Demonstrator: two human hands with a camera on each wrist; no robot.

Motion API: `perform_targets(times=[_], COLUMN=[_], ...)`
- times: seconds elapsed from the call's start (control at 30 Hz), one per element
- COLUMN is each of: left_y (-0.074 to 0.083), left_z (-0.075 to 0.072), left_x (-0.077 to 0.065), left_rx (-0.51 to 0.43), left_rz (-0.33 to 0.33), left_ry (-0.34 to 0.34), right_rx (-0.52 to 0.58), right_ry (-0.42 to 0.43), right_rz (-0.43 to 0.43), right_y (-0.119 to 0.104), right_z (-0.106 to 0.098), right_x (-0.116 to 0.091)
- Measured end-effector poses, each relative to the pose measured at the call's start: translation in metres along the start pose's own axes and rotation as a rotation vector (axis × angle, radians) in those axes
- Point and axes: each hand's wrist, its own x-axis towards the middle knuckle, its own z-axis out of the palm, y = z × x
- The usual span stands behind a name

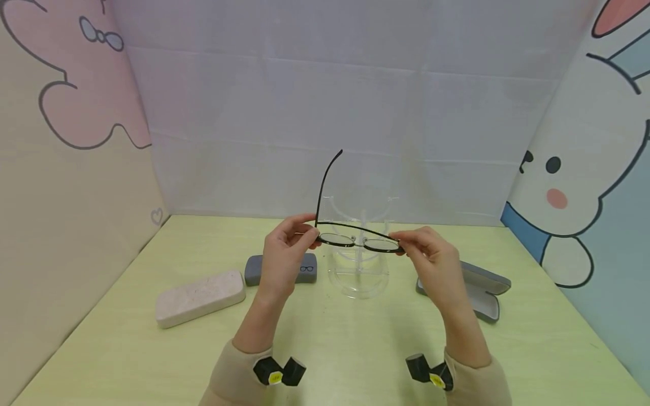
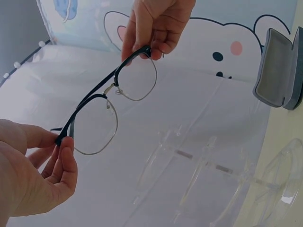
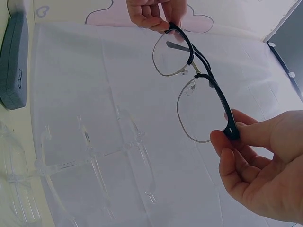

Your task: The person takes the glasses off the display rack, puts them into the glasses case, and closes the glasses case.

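Observation:
A pair of eyeglasses [image 1: 337, 241] with black upper rims and thin metal lower rims is held in the air between both hands. My left hand [image 1: 286, 248] pinches its left end between thumb and fingers, and my right hand [image 1: 437, 262] pinches the right end. One temple points up and away at the left; the other lies folded across behind the lenses. In the left wrist view, the glasses [image 2: 97, 97] show both clear lenses and nose pads. Below and behind them stands a clear display stand [image 1: 358, 285], not touched by either hand.
A closed grey glasses case [image 1: 307, 269] lies partly behind the left hand, beside a pale speckled case [image 1: 200, 299]. At right, an open grey case [image 1: 484, 301] is partly hidden by the right wrist. A white cloth [image 1: 279, 113] backs the table, with cartoon-printed panels on both sides.

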Motion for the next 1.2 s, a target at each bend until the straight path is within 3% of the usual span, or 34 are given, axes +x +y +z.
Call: perform_targets(times=[0.57, 0.87, 1.2], left_y=[-0.003, -0.007, -0.010], left_z=[0.000, -0.001, -0.001], left_x=[0.001, 0.000, -0.002], left_rx=[0.070, 0.252, 0.398], left_rz=[0.036, 0.159, 0.226], left_ry=[-0.006, -0.024, -0.082], right_rx=[-0.094, -0.053, 0.002], right_ry=[-0.025, 0.004, 0.033], right_rz=[-0.015, 0.021, 0.100], right_y=[-0.001, 0.001, 0.004], right_z=[-0.001, -0.001, -0.002], right_x=[0.000, 0.001, 0.002])
